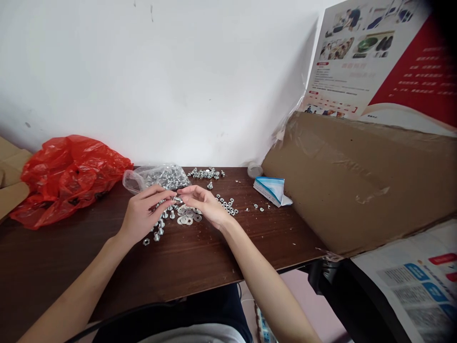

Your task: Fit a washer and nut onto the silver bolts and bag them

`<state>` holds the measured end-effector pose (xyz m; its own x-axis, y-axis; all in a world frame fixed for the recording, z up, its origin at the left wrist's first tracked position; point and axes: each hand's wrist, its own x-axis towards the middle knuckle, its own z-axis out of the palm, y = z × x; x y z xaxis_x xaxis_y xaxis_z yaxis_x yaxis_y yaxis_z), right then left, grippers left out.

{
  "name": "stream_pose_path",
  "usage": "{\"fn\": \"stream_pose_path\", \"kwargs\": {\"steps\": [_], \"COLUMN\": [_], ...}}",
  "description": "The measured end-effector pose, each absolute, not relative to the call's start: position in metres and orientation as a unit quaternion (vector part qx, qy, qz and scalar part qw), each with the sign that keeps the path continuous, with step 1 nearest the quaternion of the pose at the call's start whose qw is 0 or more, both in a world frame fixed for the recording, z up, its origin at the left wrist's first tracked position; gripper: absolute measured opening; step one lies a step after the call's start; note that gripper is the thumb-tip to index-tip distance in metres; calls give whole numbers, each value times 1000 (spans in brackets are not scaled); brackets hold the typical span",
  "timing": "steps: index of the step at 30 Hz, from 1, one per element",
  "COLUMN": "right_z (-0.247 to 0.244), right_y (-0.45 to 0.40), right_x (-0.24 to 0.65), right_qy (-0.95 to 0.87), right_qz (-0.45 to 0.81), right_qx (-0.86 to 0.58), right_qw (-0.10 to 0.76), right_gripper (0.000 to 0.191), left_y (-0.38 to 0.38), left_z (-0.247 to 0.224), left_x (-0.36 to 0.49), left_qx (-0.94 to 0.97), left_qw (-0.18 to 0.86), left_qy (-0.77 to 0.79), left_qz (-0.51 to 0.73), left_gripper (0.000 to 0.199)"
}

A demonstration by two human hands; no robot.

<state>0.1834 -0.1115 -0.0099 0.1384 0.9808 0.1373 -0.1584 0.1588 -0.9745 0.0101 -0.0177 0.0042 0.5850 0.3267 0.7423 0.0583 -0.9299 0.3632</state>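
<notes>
My left hand (144,212) and my right hand (204,205) meet over the dark wooden table (185,262). Between their fingertips is a small silver bolt (177,199), pinched from both sides. Flat washers (188,217) lie in a pile just below the fingers. Loose bolts (161,224) are scattered beside my left hand, partly covered by it. To the right of my right hand sit several nuts (228,206). Behind the hands rests a clear plastic bag (167,176) full of small metal parts.
Assembled-looking hardware (205,174) is heaped near the wall. A red plastic bag (73,176) lies at the left. A blue and white packet (271,190) and a round clear container (254,170) stand right of centre, beside a large cardboard panel (371,186).
</notes>
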Motion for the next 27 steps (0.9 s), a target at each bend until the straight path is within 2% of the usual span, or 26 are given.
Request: {"fn": "stream_pose_path", "kwargs": {"steps": [4,6,10,18,22,27], "right_z": [-14,-15,-12,-12,-15,-14], "right_y": [-109,-109,-111,-107,-106,-106], "right_x": [182,181,179,173,173,172], "right_qy": [-474,-459,-402,-372,-375,-385], "right_qz": [492,513,554,606,590,531], "right_qx": [-460,-448,-406,-361,-374,-410], "right_qw": [567,571,605,604,609,634], "right_gripper": [31,30,44,40,31,32], "left_y": [-17,-18,-19,-17,-16,-18], "left_z": [3,3,5,1,0,2], "left_x": [10,10,11,12,12,12], "left_qx": [878,875,872,890,903,930], "left_qw": [154,154,161,180,165,102], "left_qy": [112,114,131,122,122,160], "left_qz": [440,444,443,401,378,314], "left_gripper": [18,17,16,20,19,17]}}
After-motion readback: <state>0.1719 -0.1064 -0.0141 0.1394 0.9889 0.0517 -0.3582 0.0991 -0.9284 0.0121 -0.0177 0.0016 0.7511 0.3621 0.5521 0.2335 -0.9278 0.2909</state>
